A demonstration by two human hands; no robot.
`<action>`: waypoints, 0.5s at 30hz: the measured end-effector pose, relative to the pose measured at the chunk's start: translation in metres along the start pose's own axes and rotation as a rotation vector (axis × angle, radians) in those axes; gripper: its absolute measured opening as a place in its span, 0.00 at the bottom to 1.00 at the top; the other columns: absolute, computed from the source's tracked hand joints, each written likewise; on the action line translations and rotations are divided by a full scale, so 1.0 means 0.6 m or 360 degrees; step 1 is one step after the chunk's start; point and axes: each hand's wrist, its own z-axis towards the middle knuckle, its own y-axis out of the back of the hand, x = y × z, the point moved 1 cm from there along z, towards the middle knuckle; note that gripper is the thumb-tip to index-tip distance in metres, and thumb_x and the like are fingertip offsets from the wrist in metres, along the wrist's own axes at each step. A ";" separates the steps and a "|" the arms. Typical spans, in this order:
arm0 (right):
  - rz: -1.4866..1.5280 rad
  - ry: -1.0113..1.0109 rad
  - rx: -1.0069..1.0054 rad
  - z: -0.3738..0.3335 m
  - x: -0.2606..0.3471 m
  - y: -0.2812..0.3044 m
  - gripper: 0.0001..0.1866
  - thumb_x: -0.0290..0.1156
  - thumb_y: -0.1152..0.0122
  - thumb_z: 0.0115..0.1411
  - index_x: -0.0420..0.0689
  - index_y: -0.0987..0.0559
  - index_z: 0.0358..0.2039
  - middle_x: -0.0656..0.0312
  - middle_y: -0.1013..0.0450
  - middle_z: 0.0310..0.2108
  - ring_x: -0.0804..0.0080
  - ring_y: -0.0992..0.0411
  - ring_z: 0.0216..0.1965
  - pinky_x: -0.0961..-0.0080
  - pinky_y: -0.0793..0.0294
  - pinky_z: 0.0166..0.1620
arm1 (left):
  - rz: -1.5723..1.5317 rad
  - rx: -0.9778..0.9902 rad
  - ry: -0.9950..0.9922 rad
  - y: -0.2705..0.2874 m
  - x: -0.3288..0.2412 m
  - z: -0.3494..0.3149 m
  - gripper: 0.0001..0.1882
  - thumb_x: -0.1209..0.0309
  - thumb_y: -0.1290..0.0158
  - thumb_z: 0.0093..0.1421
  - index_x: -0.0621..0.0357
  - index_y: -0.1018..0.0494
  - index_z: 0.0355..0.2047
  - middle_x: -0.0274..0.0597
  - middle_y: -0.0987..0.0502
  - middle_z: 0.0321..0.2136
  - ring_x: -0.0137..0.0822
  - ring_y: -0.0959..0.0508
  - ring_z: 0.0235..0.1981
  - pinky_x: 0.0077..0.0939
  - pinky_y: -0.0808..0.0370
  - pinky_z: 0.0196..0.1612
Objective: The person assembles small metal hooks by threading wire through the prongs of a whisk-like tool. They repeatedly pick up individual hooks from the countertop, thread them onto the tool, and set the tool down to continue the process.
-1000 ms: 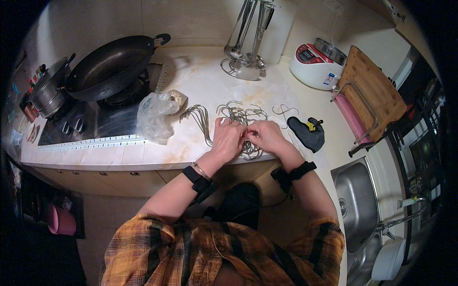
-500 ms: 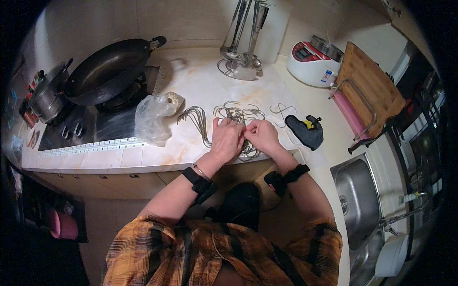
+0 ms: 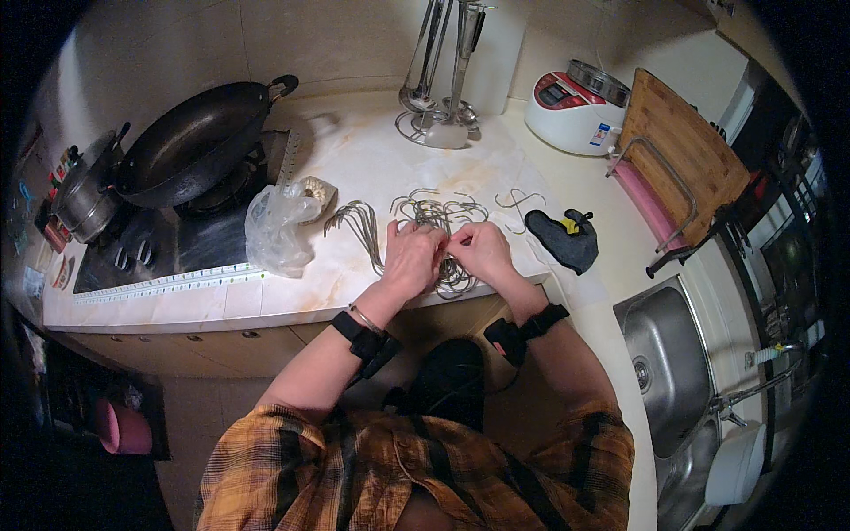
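Hooks of bent metal wire (image 3: 440,215) lie in a tangled heap on the tabletop (image 3: 372,159), right of the plastic bag (image 3: 276,228). Left hand (image 3: 413,257) and right hand (image 3: 479,250) meet over the heap's near edge, fingers pinching hooks, as a second earlier.

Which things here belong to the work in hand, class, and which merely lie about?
In hand: left hand, right hand, tangled pile of metal hooks, separate bundle of hooks.

Lying about: wok, plastic bag, rice cooker, dark cloth, cutting board, sink.
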 end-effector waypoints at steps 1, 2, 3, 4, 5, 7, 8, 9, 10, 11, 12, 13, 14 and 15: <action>0.0001 0.0007 0.0018 0.001 -0.001 -0.001 0.09 0.37 0.36 0.47 0.48 0.17 0.29 0.59 0.22 0.25 0.61 0.22 0.30 0.67 0.24 0.35 | -0.0019 -0.0009 -0.0014 0.001 -0.001 -0.003 0.04 0.74 0.45 0.49 0.53 0.26 0.27 0.41 0.24 0.28 0.44 0.26 0.36 0.46 0.39 0.50; -0.0001 0.0005 0.0032 0.001 -0.003 0.000 0.09 0.37 0.37 0.47 0.48 0.17 0.29 0.58 0.22 0.26 0.61 0.22 0.30 0.67 0.24 0.35 | -0.0032 -0.0028 0.0005 0.001 -0.002 -0.006 0.04 0.74 0.45 0.49 0.53 0.26 0.27 0.41 0.24 0.28 0.43 0.26 0.36 0.45 0.39 0.50; -0.0006 -0.0004 0.0039 0.002 -0.004 0.001 0.09 0.37 0.37 0.48 0.48 0.18 0.29 0.58 0.22 0.26 0.60 0.23 0.30 0.67 0.24 0.35 | -0.0046 -0.0048 0.0022 0.001 -0.003 -0.007 0.04 0.74 0.45 0.49 0.53 0.26 0.27 0.41 0.24 0.28 0.43 0.26 0.36 0.45 0.39 0.50; 0.0008 0.0095 0.0079 0.002 -0.003 0.003 0.09 0.37 0.37 0.48 0.48 0.18 0.29 0.58 0.22 0.27 0.60 0.23 0.31 0.66 0.24 0.35 | -0.0068 -0.0065 0.0028 -0.002 -0.005 -0.007 0.04 0.74 0.45 0.49 0.52 0.26 0.27 0.40 0.24 0.28 0.43 0.26 0.36 0.45 0.39 0.50; 0.0015 0.0181 0.0111 0.001 -0.002 0.005 0.09 0.37 0.38 0.49 0.48 0.18 0.29 0.57 0.22 0.27 0.59 0.23 0.31 0.66 0.24 0.35 | -0.0067 -0.0057 0.0048 -0.003 -0.004 -0.005 0.05 0.74 0.45 0.49 0.52 0.25 0.28 0.39 0.23 0.27 0.43 0.26 0.37 0.46 0.39 0.49; -0.0047 0.0315 0.0153 -0.001 0.001 0.010 0.08 0.36 0.39 0.50 0.48 0.18 0.28 0.56 0.23 0.27 0.56 0.24 0.31 0.64 0.25 0.35 | -0.0052 -0.0021 0.0068 -0.004 -0.002 -0.004 0.05 0.74 0.44 0.50 0.53 0.25 0.29 0.39 0.23 0.27 0.43 0.25 0.36 0.47 0.39 0.49; -0.0128 0.0375 0.0111 -0.002 0.003 0.013 0.08 0.36 0.39 0.49 0.48 0.19 0.27 0.56 0.23 0.26 0.57 0.24 0.31 0.64 0.25 0.35 | -0.0028 0.0005 0.0090 -0.005 -0.002 -0.003 0.05 0.73 0.44 0.49 0.53 0.25 0.29 0.39 0.23 0.27 0.43 0.25 0.37 0.47 0.39 0.50; -0.0207 0.0436 0.0082 -0.003 0.006 0.016 0.07 0.36 0.39 0.48 0.48 0.19 0.26 0.57 0.24 0.25 0.57 0.24 0.30 0.65 0.26 0.34 | 0.0004 0.0010 0.0057 -0.004 -0.002 -0.003 0.06 0.73 0.44 0.49 0.52 0.25 0.29 0.38 0.23 0.28 0.43 0.25 0.37 0.47 0.39 0.50; -0.0287 0.0491 0.0057 -0.004 0.008 0.018 0.07 0.35 0.38 0.47 0.47 0.19 0.25 0.57 0.24 0.24 0.57 0.24 0.29 0.65 0.26 0.34 | 0.0039 0.0048 0.0056 -0.003 -0.002 -0.003 0.06 0.73 0.44 0.49 0.52 0.25 0.29 0.38 0.23 0.28 0.43 0.25 0.37 0.47 0.39 0.50; -0.0446 0.0671 -0.0057 -0.006 0.011 0.021 0.07 0.35 0.38 0.46 0.46 0.20 0.23 0.56 0.25 0.23 0.55 0.25 0.29 0.61 0.26 0.33 | 0.0035 0.0004 0.0000 -0.002 -0.003 -0.003 0.05 0.73 0.44 0.48 0.52 0.25 0.28 0.38 0.23 0.27 0.43 0.25 0.37 0.47 0.39 0.50; -0.0469 0.0614 -0.0082 -0.007 0.013 0.020 0.07 0.35 0.38 0.46 0.46 0.21 0.23 0.56 0.25 0.24 0.55 0.25 0.29 0.61 0.26 0.33 | 0.0032 -0.0026 -0.0039 0.000 -0.004 -0.003 0.05 0.73 0.44 0.48 0.53 0.25 0.27 0.39 0.23 0.27 0.43 0.26 0.36 0.48 0.39 0.49; -0.0480 0.0577 -0.0128 -0.010 0.013 0.018 0.07 0.35 0.39 0.46 0.46 0.21 0.22 0.56 0.25 0.24 0.55 0.25 0.29 0.61 0.26 0.33 | 0.0030 -0.0056 -0.0077 0.001 -0.005 -0.003 0.04 0.73 0.45 0.48 0.53 0.26 0.27 0.40 0.24 0.26 0.43 0.26 0.36 0.48 0.39 0.49; -0.0485 0.0556 -0.0174 -0.012 0.014 0.015 0.07 0.34 0.39 0.46 0.45 0.21 0.22 0.56 0.24 0.24 0.55 0.25 0.29 0.61 0.26 0.33 | 0.0044 -0.0039 -0.0077 0.001 -0.006 -0.003 0.04 0.73 0.45 0.48 0.53 0.25 0.26 0.39 0.23 0.26 0.43 0.26 0.36 0.49 0.39 0.49; -0.0426 0.0381 -0.0165 -0.012 0.012 0.012 0.06 0.34 0.40 0.47 0.46 0.21 0.23 0.55 0.24 0.24 0.54 0.25 0.29 0.60 0.26 0.34 | 0.0062 -0.0025 -0.0072 0.001 -0.006 -0.002 0.04 0.73 0.45 0.48 0.53 0.25 0.26 0.39 0.23 0.26 0.43 0.25 0.36 0.50 0.39 0.49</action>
